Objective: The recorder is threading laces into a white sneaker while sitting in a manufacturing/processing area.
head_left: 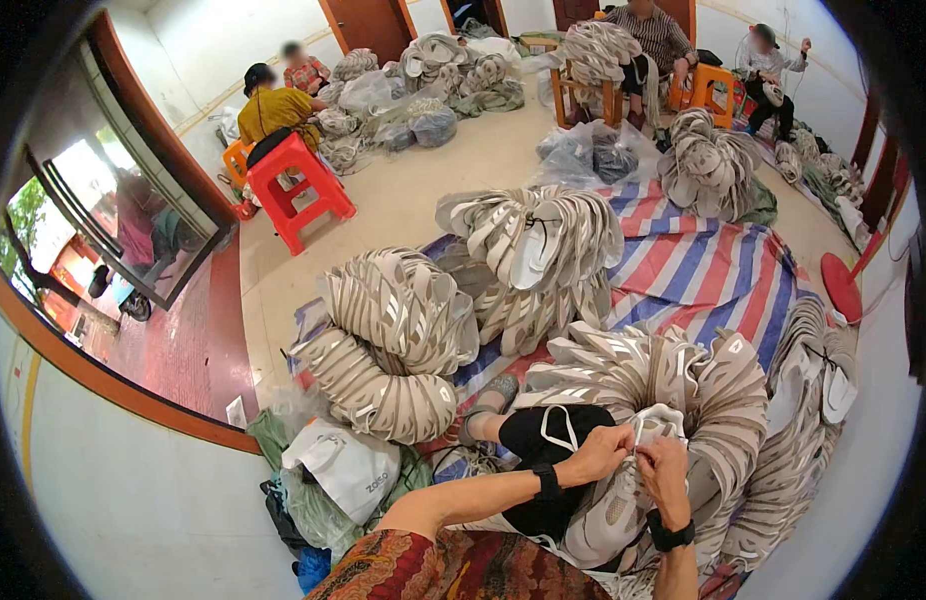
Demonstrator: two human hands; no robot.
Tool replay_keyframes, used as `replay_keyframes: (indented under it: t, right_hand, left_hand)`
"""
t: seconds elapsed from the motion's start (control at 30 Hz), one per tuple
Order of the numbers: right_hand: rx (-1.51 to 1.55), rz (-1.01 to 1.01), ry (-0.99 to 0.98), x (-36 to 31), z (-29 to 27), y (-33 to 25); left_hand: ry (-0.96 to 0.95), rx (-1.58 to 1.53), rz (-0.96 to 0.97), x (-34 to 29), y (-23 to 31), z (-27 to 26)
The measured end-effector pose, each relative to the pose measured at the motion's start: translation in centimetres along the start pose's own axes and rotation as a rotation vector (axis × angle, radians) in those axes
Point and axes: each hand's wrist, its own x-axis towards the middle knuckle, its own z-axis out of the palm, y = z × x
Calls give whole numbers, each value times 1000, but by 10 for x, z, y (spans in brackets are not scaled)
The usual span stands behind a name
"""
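A light beige shoe upper [659, 424] rests across my lap, its opening toward my hands. My left hand [603, 455] is closed in a pinch at the near edge of the upper. My right hand [665, 470] pinches the same edge just beside it, and the fingertips of both hands almost meet. A white lace [557, 428] hangs in a loop over my black trouser leg, left of my left hand. What exactly sits between the fingertips is too small to make out. Another pale upper [603, 520] lies below my hands.
Strung bundles of uppers [398, 310] surround me on a striped tarp [703, 255]. A white bag [348, 465] lies at my left. Farther off are a red stool [298, 185], a round red base [840, 287] at right, and several seated people among more bundles.
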Motion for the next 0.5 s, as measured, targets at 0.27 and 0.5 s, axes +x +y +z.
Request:
replay_keyframes:
  t: [0.27, 0.5]
  right_hand:
    - [-442, 387, 570, -17, -90, 69]
    - [-771, 151, 541, -28, -95, 81]
  left_hand:
    - [-54, 191, 207, 3, -4, -2]
    - [-131, 175, 137, 9, -4, -2]
